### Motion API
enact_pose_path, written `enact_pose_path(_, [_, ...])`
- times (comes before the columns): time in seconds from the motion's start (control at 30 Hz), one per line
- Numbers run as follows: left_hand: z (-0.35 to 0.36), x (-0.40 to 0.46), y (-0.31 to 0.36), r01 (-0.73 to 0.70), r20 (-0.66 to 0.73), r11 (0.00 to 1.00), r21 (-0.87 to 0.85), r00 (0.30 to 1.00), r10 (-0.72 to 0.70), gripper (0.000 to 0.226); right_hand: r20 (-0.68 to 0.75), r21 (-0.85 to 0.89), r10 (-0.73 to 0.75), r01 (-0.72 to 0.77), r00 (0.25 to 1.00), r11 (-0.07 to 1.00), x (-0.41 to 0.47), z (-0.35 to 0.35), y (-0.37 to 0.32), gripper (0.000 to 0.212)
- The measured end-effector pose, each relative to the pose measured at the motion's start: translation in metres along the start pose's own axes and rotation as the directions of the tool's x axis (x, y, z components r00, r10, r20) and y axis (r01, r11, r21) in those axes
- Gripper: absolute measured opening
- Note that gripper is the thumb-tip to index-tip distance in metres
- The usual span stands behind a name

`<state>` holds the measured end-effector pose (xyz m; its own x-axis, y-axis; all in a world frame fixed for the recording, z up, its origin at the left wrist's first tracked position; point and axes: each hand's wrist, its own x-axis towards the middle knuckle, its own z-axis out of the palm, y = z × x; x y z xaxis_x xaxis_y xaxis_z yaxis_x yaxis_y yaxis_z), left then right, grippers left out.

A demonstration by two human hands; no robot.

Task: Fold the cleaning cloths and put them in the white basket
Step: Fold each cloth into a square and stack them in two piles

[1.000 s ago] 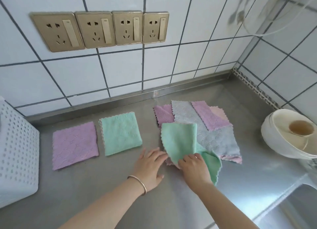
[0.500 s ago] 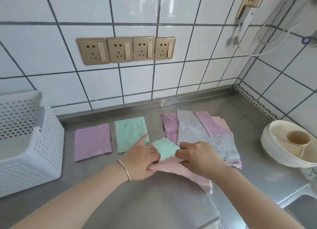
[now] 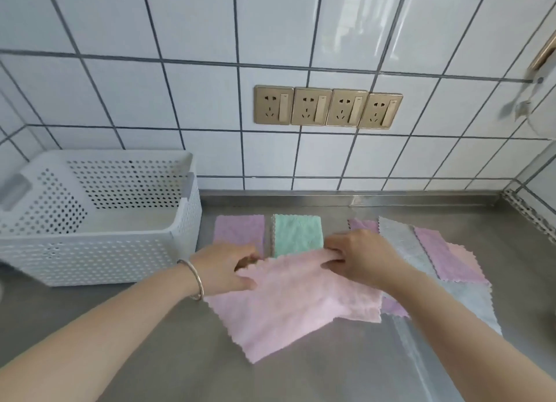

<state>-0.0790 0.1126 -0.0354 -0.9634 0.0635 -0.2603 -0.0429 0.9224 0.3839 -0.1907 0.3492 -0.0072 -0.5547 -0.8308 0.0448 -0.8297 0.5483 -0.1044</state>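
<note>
- Both hands grasp the far edge of the pink cloth [image 3: 288,299]: left hand [image 3: 224,270] at its 10 o'clock corner, right hand [image 3: 358,260] at 1 o'clock.
- The step looks like folding; next the edge needs matching to the near edge.
- The empty white basket [image 3: 99,251] stands at 9 o'clock.

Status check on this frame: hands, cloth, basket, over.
Left hand and right hand both grip pink cloth's far edge. Folded purple cloth and folded green cloth lie on counter, not in white basket. Nothing blocking.
</note>
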Motion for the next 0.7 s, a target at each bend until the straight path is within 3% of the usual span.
enact_pose_path(0.07, [-0.005,-0.004,-0.015,0.061,-0.021,0.998,0.008,0.998,-0.061,0.022,0.027,0.046,0.069,-0.070,0.997,0.997,0.008,-0.008,-0.006,0.024])
enact_pose_path(0.17, [-0.023,-0.010,-0.033,0.131,-0.237,0.986,-0.106,0.959,-0.153,0.027,0.000,-0.009,0.098,-0.098,0.995,0.995,0.022,-0.020,-0.009,0.041])
enact_pose_path(0.27, [-0.042,-0.022,-0.035,0.112,-0.495,0.973,-0.202,0.845,-0.200,0.015,-0.115,-0.019,0.139,-0.142,0.983,0.990,0.025,-0.035,-0.009,0.044])
enact_pose_path(0.4, [-0.042,-0.047,-0.034,0.028,-0.678,0.988,-0.151,0.724,-0.124,0.019,-0.270,0.041,0.095,-0.087,0.958,0.995,0.009,-0.037,-0.002,0.021])
enact_pose_path(0.43, [-0.036,-0.056,-0.035,-0.010,-0.674,0.992,-0.125,0.735,-0.077,0.018,-0.258,0.058,0.078,-0.065,0.963,0.996,0.003,-0.033,-0.001,0.012])
enact_pose_path(0.5, [-0.019,-0.074,-0.035,-0.068,-0.570,0.986,-0.149,0.821,-0.029,0.030,-0.174,0.098,0.046,-0.029,0.984,0.995,-0.010,-0.020,0.001,0.007])
enact_pose_path(0.6, [0.023,-0.095,-0.040,0.005,-0.345,0.980,-0.201,0.936,-0.076,0.032,0.027,0.126,0.000,-0.004,1.000,0.992,-0.031,0.012,-0.003,0.015])
enact_pose_path(0.7, [0.068,-0.104,-0.047,0.102,-0.154,0.986,-0.130,0.981,-0.122,0.037,0.287,0.089,0.018,-0.046,0.958,0.995,-0.049,0.053,-0.011,0.020])
